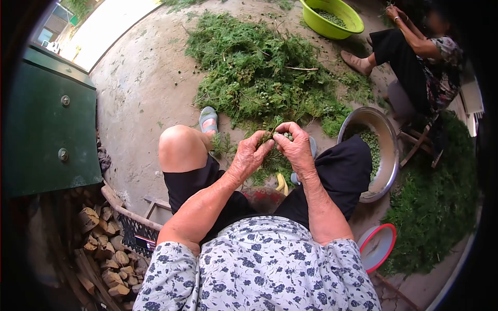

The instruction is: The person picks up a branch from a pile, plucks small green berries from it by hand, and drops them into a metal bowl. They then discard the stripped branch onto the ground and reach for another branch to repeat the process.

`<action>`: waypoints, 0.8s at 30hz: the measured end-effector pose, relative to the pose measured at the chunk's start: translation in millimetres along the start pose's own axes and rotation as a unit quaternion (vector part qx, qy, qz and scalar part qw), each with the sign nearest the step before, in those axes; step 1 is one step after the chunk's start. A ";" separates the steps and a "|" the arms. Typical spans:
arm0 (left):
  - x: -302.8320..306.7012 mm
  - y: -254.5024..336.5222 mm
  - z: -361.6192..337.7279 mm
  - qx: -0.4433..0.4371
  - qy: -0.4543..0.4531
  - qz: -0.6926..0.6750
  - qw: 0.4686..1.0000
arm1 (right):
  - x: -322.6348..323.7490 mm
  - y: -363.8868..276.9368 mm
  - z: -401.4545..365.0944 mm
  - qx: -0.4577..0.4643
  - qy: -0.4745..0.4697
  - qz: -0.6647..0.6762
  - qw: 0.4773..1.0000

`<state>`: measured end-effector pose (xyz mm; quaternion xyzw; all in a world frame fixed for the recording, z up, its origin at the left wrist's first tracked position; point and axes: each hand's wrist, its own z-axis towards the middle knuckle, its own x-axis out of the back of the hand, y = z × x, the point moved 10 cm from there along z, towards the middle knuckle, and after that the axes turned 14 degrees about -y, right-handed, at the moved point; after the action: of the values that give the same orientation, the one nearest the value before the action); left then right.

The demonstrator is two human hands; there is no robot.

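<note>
My left hand (251, 155) pinches a green conifer sprig (268, 136) above my lap. Close against it, my right hand (294, 149) is closed at the same sprig, with small green berries (288, 136) showing between its thumb and fingers. Just beyond my hands spreads a large heap of cut conifer branches (259, 67) on the floor. By my right knee stands a metal basin (392, 155) with many green berries (371, 147) in it.
Across from me a seated person (415, 62) works with raised hands, near a lime-green basin (337, 32) of berries. More branches (436, 197) and a red-rimmed basin (377, 249) lie right. Firewood (111, 269) and a green cabinet (52, 124) are left. Something yellow (281, 183) lies below my hands.
</note>
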<state>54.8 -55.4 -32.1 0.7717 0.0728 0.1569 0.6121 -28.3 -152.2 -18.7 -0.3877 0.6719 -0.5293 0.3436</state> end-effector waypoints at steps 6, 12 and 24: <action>5.0 17.7 -1.6 -0.083 0.028 0.084 0.993 | -2.3 -0.4 -0.7 0.034 0.020 -0.079 0.996; -4.6 21.5 -1.2 -0.017 -0.032 0.068 0.997 | 36.7 30.0 -4.9 -0.005 0.170 0.191 0.967; 54.2 -42.3 1.2 0.030 0.212 -0.481 0.850 | 245.8 -45.9 -84.6 0.101 0.342 0.161 0.920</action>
<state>109.5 -29.9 -65.0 0.6063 0.5673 0.0003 0.5573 -208.7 -338.4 30.8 -0.0328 0.7446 -0.6325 0.2108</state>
